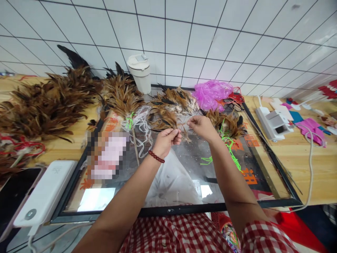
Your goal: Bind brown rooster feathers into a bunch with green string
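Observation:
My left hand, with a dark red bead bracelet at the wrist, is closed in a pinch on brown feathers that fan out just beyond its fingers. To its right, my right hand is also pinched; whatever lies between its fingertips is too small to make out. A small wispy feather shows between the two hands. Behind them lies a loose pile of brown and black feathers. Near my right wrist sits another feather bunch with bright green string.
A glass-topped black frame lies on the wooden table. A white cup stands by the tiled wall, beside a feather duster. Pink plastic is behind my right hand. A white power bank is at left, a white device at right.

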Action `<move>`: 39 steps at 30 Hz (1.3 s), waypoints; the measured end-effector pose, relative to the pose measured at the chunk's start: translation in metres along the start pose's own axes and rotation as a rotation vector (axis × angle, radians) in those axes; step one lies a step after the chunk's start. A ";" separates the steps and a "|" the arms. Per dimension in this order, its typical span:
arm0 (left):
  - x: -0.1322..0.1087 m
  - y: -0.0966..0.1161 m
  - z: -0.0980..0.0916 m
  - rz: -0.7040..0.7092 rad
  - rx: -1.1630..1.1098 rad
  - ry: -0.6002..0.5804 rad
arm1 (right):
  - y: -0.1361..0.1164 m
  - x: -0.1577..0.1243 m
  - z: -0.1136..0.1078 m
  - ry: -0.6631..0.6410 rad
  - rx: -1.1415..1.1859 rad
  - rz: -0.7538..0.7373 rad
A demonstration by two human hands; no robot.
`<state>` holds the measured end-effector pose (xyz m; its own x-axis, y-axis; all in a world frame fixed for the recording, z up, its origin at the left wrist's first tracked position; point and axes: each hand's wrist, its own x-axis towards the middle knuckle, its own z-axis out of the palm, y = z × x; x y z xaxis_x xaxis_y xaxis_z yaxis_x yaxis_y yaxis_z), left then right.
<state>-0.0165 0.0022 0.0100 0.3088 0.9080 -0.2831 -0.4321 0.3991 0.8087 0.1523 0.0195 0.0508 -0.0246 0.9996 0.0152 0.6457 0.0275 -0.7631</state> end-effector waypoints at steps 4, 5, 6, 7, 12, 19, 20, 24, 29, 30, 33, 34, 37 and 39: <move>0.001 0.000 0.000 0.043 -0.048 0.064 | 0.004 -0.001 0.003 -0.086 -0.320 0.043; 0.001 0.000 0.000 0.053 -0.053 0.076 | 0.005 -0.001 0.005 -0.090 -0.341 0.050; 0.001 0.000 0.000 0.062 -0.058 0.088 | 0.005 -0.001 0.008 -0.102 -0.351 0.054; 0.001 0.000 0.000 0.067 -0.062 0.099 | 0.006 -0.001 0.010 -0.134 -0.339 0.050; 0.002 0.000 0.001 0.040 -0.097 0.144 | 0.009 0.002 0.005 -0.205 0.150 -0.002; 0.001 0.000 0.004 -0.030 -0.096 0.197 | -0.009 -0.002 0.005 -0.158 0.716 0.170; 0.000 0.000 0.004 -0.045 -0.093 0.188 | -0.011 -0.002 0.008 -0.153 0.727 0.171; 0.001 0.000 0.002 -0.084 -0.078 0.138 | -0.013 -0.002 0.019 -0.096 0.622 0.116; 0.000 0.001 0.004 -0.090 -0.048 0.165 | -0.012 -0.003 0.026 -0.037 0.520 0.072; -0.001 0.002 0.005 -0.094 -0.031 0.158 | -0.012 -0.003 0.027 -0.045 0.508 0.059; -0.002 0.002 0.005 -0.091 0.022 0.115 | -0.010 -0.002 0.027 -0.075 0.482 0.014; -0.002 0.002 0.004 -0.079 0.032 0.101 | -0.008 -0.001 0.027 -0.066 0.463 0.002; 0.000 0.002 0.000 -0.014 -0.004 0.107 | -0.002 0.001 0.023 0.042 0.186 -0.037; 0.001 0.002 -0.002 0.015 -0.061 0.142 | 0.002 0.002 0.022 0.053 -0.146 -0.056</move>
<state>-0.0184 0.0047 0.0107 0.1810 0.9213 -0.3443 -0.4883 0.3880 0.7817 0.1368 0.0210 0.0350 -0.0255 0.9954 0.0919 0.7489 0.0800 -0.6578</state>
